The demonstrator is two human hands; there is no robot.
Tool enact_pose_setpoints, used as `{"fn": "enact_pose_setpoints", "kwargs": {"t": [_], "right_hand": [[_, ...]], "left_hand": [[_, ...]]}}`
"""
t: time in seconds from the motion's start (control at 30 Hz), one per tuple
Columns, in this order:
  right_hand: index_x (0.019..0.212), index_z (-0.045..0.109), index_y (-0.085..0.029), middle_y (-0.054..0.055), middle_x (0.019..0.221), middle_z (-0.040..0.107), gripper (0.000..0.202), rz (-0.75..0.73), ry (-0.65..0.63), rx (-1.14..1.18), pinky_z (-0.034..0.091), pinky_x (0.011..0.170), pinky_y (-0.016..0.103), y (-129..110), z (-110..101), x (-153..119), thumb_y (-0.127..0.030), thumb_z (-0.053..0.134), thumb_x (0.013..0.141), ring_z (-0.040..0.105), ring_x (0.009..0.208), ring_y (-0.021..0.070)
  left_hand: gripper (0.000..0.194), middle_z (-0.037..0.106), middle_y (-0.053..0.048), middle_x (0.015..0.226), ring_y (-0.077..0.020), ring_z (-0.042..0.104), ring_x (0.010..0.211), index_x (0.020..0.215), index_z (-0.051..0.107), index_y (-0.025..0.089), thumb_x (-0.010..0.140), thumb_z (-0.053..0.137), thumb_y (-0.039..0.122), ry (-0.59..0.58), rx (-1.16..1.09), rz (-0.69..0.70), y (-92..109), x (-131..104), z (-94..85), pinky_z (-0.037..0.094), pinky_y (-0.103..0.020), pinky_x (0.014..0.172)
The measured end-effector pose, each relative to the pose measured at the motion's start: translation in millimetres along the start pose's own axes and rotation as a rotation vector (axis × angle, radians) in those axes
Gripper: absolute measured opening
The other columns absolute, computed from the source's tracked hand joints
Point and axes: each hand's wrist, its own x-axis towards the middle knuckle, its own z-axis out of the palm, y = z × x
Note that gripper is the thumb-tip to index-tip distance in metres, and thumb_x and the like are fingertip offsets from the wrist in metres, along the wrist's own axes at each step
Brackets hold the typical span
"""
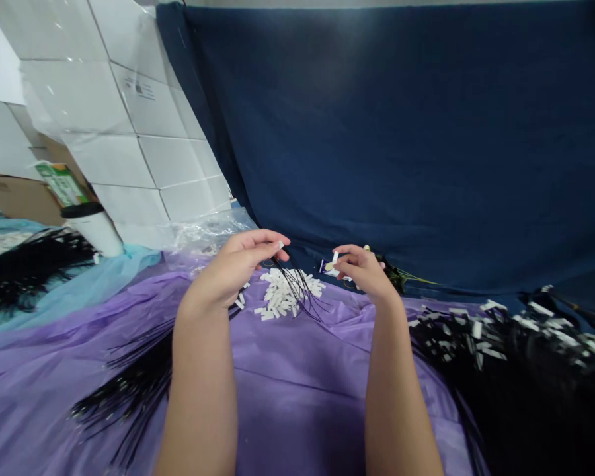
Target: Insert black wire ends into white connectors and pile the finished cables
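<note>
My left hand [258, 252] is closed in a pinch on thin black cords [297, 287], which hang down to the right from its fingers; a small white piece shows at its fingertips. To the right, apart from it, my right hand [361, 268] pinches a small white tag [335, 258] upright between thumb and finger. Below and between the hands lies a pile of white tags [282, 294] on purple cloth [297, 390]. A bundle of black cords [139, 377] lies under and left of my left forearm.
At the right lies a large heap of black cords with white tags [480, 337]. More black cords [34, 268] lie at the left near a white cup [96, 228]. White boxes [114, 112] and a dark blue cloth [377, 132] stand behind.
</note>
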Motion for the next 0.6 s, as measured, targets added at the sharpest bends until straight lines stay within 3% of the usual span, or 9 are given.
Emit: {"fn": "enact_pose_setpoints", "kwargs": {"t": [0.2, 0.33, 0.47, 0.6], "right_hand": [[0.096, 0.058, -0.020, -0.004, 0.072, 0.062, 0.026, -0.121, -0.133, 0.104, 0.043, 0.056, 0.023, -48.6, 11.8, -21.7, -0.018, 0.068, 0.072, 0.060, 0.058, 0.0102], [0.084, 0.050, -0.021, -0.005, 0.070, 0.058, 0.020, -0.194, -0.259, 0.201, 0.041, 0.055, 0.022, -66.6, 21.8, -33.9, -0.013, 0.066, 0.075, 0.058, 0.059, 0.0095], [0.079, 0.050, -0.020, -0.004, 0.072, 0.057, 0.018, -0.246, -0.241, 0.132, 0.044, 0.059, 0.024, -74.8, 26.5, -39.7, -0.011, 0.065, 0.076, 0.058, 0.063, 0.0102], [0.079, 0.052, -0.019, -0.002, 0.069, 0.060, 0.016, -0.247, -0.171, 0.065, 0.044, 0.057, 0.026, -80.5, 25.6, -42.9, -0.021, 0.068, 0.080, 0.059, 0.062, 0.0121]], "left_hand": [[0.022, 0.067, -0.003, 0.077, -0.0142, 0.055, 0.073, 0.097, 0.070, 0.019, 0.080, 0.063, 0.030, -0.063, -0.020, -0.005, 3.5, 0.3, 7.4, 0.033, -0.030, 0.069], [0.016, 0.062, -0.001, 0.072, -0.0129, 0.055, 0.072, 0.090, 0.069, 0.017, 0.079, 0.062, 0.026, -0.120, -0.060, 0.022, 5.5, 0.2, 15.7, 0.034, -0.029, 0.069], [0.012, 0.061, -0.001, 0.070, -0.0119, 0.055, 0.070, 0.085, 0.068, 0.016, 0.079, 0.060, 0.024, -0.192, -0.117, 0.053, 6.4, -0.7, 23.0, 0.036, -0.028, 0.070], [0.013, 0.062, -0.001, 0.070, -0.0120, 0.055, 0.070, 0.086, 0.070, 0.017, 0.080, 0.060, 0.023, -0.248, -0.152, 0.070, 8.2, -1.8, 28.7, 0.037, -0.028, 0.069]]}}
